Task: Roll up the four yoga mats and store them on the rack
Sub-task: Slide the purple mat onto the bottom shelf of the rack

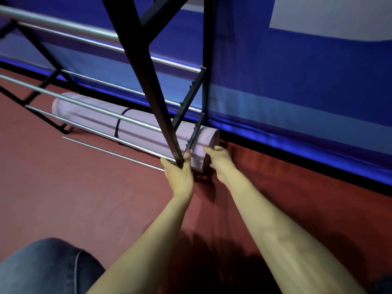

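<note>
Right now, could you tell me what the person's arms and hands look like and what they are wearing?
Both arms are bare from as far up as the frame shows to the fingertips: no sleeves, gloves, watch or rings show on the left hand or the right hand. The only clothing in view is blue denim with a stitched seam, at the lower left corner.

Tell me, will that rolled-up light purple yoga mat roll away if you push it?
The rolled-up light purple yoga mat is a round tube, so it would probably roll on bare floor. Here the silver rack rails run along its near side and likely stop it. The black strap around it probably keeps it from unrolling. It looks like soft foam, so likely light and a bit squashy.
</note>
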`<state>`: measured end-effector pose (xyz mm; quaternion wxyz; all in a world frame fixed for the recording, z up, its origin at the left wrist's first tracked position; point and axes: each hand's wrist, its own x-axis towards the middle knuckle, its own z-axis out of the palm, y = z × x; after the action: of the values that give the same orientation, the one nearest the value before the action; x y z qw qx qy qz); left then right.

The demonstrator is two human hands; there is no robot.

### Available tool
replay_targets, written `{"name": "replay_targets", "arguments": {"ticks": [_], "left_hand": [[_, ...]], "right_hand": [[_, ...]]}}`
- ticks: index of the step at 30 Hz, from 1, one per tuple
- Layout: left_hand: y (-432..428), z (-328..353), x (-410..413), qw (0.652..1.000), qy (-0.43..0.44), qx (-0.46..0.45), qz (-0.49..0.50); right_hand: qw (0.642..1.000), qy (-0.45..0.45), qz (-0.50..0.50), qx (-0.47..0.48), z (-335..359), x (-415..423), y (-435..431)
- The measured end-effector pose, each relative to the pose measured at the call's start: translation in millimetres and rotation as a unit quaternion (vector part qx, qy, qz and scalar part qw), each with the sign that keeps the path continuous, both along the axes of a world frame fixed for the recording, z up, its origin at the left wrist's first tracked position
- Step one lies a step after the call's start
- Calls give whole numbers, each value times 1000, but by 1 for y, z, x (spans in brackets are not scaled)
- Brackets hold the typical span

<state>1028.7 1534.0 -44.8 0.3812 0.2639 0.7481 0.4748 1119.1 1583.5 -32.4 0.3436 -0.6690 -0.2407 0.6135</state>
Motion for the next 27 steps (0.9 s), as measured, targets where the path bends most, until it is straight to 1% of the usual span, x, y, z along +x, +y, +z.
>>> {"name": "replay_targets", "arguments": {"ticks": [3, 5, 8, 12, 16, 18, 20, 23, 27], "left_hand": [[-5, 11, -3, 999, 0, -44, -18], [-11, 27, -8, 995, -18, -84, -42], [-14, 68, -18, 984, -63, -154, -62], [-18, 133, -28, 969, -118, -201, -75], [-21, 200, -28, 953, -149, -237, -119], [-25, 226, -35, 945, -144, -259, -141], [-32, 241, -52, 935, -128, -286, -164], [-35, 247, -99, 919, -107, -316, -209], [-13, 231, -210, 912, -71, -317, -249]], "right_hand": [[1000, 17, 11, -22, 11, 5, -13], [998, 17, 33, -51, 31, 9, -28], [995, 4, 58, -76, 68, 16, -43], [995, -2, 49, -87, 131, 22, -64], [995, -36, 36, -87, 189, 25, -79], [992, -79, 57, -79, 207, 20, -85], [985, -118, 101, -74, 217, 5, -91], [973, -147, 165, -70, 221, -40, -94], [952, -182, 243, -45, 209, -142, -78]]}}
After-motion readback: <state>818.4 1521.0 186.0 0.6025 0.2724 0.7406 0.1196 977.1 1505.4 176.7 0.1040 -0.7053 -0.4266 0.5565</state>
